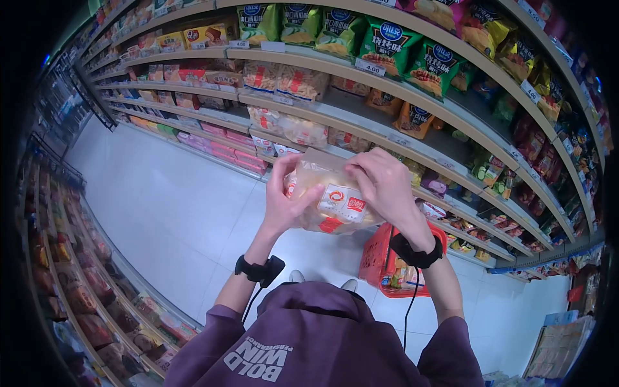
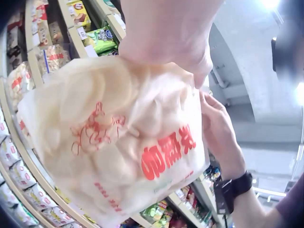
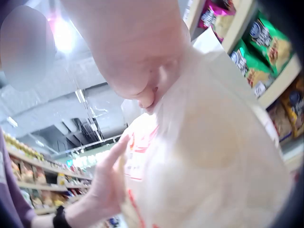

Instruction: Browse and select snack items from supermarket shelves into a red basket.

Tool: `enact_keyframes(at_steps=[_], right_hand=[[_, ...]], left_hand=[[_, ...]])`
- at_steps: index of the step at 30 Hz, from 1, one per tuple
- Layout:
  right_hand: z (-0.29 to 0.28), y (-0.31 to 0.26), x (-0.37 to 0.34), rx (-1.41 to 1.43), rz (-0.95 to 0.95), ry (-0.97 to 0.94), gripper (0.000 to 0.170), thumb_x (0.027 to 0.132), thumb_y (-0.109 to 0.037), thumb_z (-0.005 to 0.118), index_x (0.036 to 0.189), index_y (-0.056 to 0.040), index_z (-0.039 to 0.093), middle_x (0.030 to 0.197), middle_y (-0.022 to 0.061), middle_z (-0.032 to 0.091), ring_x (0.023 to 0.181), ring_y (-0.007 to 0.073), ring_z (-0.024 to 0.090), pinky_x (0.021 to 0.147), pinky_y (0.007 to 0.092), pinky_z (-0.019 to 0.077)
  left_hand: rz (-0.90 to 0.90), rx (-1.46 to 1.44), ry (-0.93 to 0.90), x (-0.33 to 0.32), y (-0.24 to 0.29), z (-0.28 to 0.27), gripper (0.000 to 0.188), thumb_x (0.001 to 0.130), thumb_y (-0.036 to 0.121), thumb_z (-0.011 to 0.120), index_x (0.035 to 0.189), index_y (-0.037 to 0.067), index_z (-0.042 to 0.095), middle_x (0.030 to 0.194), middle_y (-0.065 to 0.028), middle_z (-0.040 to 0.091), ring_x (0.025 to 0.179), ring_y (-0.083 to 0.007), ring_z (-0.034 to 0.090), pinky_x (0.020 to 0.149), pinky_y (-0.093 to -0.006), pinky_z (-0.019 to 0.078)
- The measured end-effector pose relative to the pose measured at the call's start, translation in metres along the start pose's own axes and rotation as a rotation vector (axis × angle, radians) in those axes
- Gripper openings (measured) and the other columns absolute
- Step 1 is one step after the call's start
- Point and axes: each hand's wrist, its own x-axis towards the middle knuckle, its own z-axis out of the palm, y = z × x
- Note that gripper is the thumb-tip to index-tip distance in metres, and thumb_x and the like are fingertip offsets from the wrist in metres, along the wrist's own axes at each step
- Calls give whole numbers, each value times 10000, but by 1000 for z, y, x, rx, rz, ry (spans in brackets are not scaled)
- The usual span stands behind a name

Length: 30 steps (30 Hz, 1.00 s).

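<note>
A clear plastic snack bag (image 1: pixel 332 222) with red print and a white label is held up in front of the chest, between both hands. Pale round pieces show through its film in the left wrist view. My left hand (image 1: pixel 284 203) grips the bag's left side, thumb across the front. At the upper right edge, my right hand (image 1: pixel 387 187) pinches the film between thumb and bent fingers. The right wrist view shows that hand (image 3: pixel 137 52) close up at a gathered corner, its fingertips partly hidden.
A red shopping basket (image 1: pixel 374 261) with packaged goods stands on the floor at the right. Ahead runs a long shelf (image 1: pixel 335 116) of snack bags with price tags. Another stocked shelf (image 1: pixel 97 309) lines the left. White tiled floor (image 1: pixel 174 200) lies between.
</note>
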Motion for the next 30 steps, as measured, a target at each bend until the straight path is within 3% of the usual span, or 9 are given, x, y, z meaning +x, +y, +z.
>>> enact_keyframes(at_steps=[2,5,8,11,16,20,23,27,30], right_hand=[[-1,-1,1,-31,-18,-18,58,804,-66,654,849,-35,675,766,113,648,734,273,633,651,358,504],[3,1,-9,-29,5,-45,63,821,-94,657,847,-38,669,770,115,654,732,283,634,646,375,502],[4,-1,-14,-34,67,-64,105,837,-143,663,848,-39,653,772,112,664,734,301,632,643,404,499],[-6,-2,-18,-19,208,-118,203,827,-217,697,880,-27,652,803,111,677,759,315,644,669,401,505],[-31,47,-41,176,392,-289,444,758,-365,781,996,-8,669,855,93,700,812,270,660,753,350,504],[-11,73,-64,387,540,-263,343,818,-294,740,994,-5,678,895,106,685,829,250,631,775,356,483],[-8,49,-54,156,505,-137,254,845,-229,705,924,8,660,860,122,653,810,274,608,762,363,475],[0,31,-51,75,119,96,196,855,-160,670,833,20,595,790,142,613,782,300,594,728,349,472],[6,41,-45,31,335,186,177,857,-130,655,828,24,571,796,145,607,788,289,595,728,352,470]], left_hand=[[13,-100,-40,7,-4,-8,584,735,170,797,1205,-18,505,1199,-135,538,1138,-200,521,933,-337,430],[166,55,-133,12,0,-9,330,773,110,751,1037,-27,609,1065,-108,616,1001,-173,591,842,-294,462],[-6,6,-108,8,-6,-3,127,816,53,693,890,-42,651,910,-83,659,867,-151,627,782,-268,478],[28,47,-49,8,-11,4,81,855,47,664,876,-32,662,832,-55,672,762,-101,609,729,-244,471],[-126,-206,76,13,-14,-8,103,900,91,663,879,-9,657,846,-16,656,765,-46,550,683,-214,431],[-133,-207,64,16,-24,-20,126,911,114,662,871,-4,642,812,8,628,759,-38,534,686,-203,421],[-129,-152,89,15,-23,-19,133,911,122,664,859,3,635,811,16,616,752,-37,531,686,-202,419],[-119,-165,86,20,-18,-26,146,928,147,648,900,4,629,831,12,621,767,-45,536,698,-206,421],[-80,-127,44,16,-14,-24,156,943,161,628,929,6,623,848,6,625,780,-51,540,713,-213,422]])
